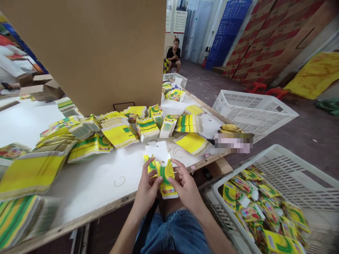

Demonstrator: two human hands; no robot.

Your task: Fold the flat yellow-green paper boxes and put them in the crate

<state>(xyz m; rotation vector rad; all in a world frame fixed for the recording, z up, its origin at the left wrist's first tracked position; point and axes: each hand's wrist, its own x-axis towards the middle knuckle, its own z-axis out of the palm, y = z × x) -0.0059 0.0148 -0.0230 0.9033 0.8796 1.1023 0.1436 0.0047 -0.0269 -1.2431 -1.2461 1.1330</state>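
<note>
Over the table's front edge, a yellow and green printed carton (166,173) with white flaps is held between my two hands. My left hand (148,181) pinches its left side, thumb on the front. On the right side, my right hand (185,180) grips the carton with thumb and fingers. Part of the carton's white inside shows at the top. Just beyond it lie stacks of flat yellow cartons (120,132) on the white table (97,180). Thin rubber bands (119,181) rest on the tabletop.
A white crate (278,155) of filled packs stands to my right, with another white crate (256,106) behind it. Bananas (231,128) lie at the table's right edge. A large cardboard sheet (106,53) rises at the back. A person (174,56) sits farther off.
</note>
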